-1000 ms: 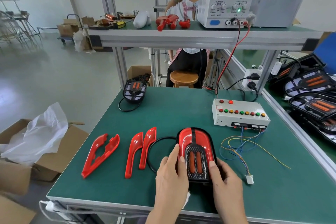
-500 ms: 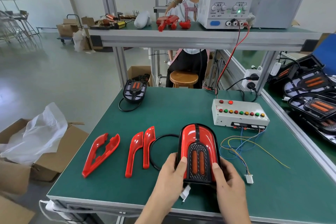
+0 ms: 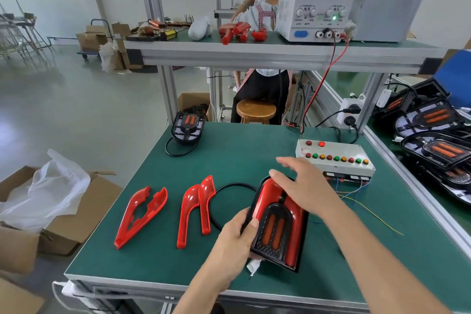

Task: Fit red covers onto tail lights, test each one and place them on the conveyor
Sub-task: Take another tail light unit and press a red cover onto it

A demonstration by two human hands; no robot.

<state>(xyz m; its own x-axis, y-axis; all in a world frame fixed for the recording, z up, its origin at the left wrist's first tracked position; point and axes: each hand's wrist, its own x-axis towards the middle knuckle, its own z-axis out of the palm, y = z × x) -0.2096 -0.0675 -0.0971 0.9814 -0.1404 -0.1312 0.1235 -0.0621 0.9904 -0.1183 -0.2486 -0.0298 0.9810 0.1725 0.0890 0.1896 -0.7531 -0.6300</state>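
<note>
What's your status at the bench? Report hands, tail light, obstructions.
Left hand gripping tail light at its left edge. Right hand open, above its top end. Red covers on. Loose wires lie right of it.

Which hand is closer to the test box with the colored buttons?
Right. The right hand hovers open just in front of the test box; the left hand grips the tail light at the table's near edge.
</note>
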